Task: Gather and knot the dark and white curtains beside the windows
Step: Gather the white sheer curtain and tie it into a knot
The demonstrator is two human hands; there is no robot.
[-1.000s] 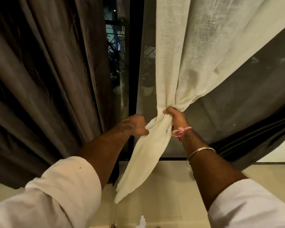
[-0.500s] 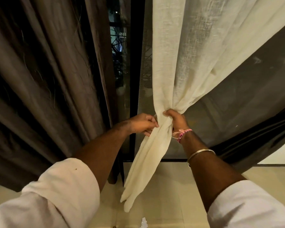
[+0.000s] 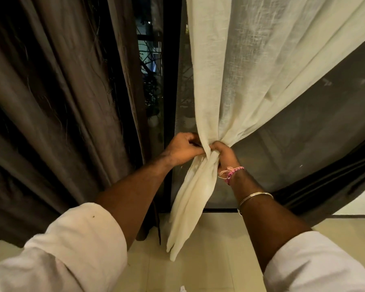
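Step in hand: gathering white curtain (image 3: 236, 76) beside window, right of dark curtain (image 3: 51, 102). Left hand (image 3: 182, 148) and right hand (image 3: 223, 153) both grip bunched neck, tail hanging toward floor. Next: loop tail, pull knot tight.

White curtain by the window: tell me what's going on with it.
A person is bunching the white curtain at about its middle. Both hands grip the gathered cloth side by side, the left hand and the right hand, and the loose tail hangs down toward the floor. No knot shows yet. The dark curtain on the left hangs untouched.
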